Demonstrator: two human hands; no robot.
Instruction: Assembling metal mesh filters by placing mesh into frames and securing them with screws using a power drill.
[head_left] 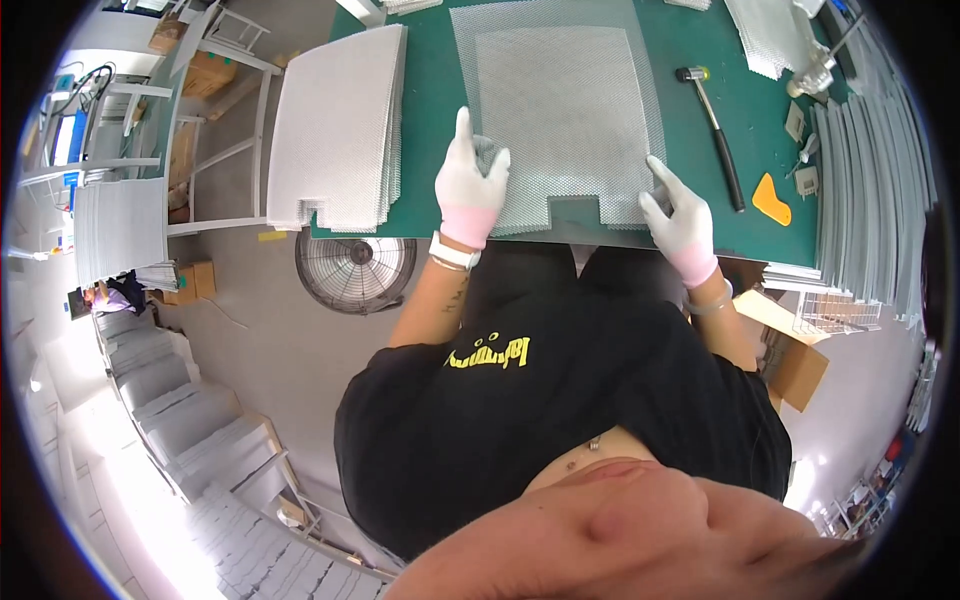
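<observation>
A notched wire mesh sheet [565,110] lies in front of me on the green table, over a slightly larger mesh sheet [490,18] whose border shows around it. Both my hands wear white gloves with pink cuffs. My left hand [472,190] is at the left edge of the mesh, index finger stretched forward and thumb apart. At the right edge, near the front corner, my right hand [682,215] has its thumb and index finger spread, the fingertips at the mesh border. Neither hand is closed round anything visible; some of their fingers are hidden.
A stack of white mesh sheets [335,125] sits at the left. To the right lie a black-handled hammer [722,145] and a yellow scraper-like piece [771,201]. Grey strips [870,190] line the far right. A round fan [356,268] stands below the table's front edge.
</observation>
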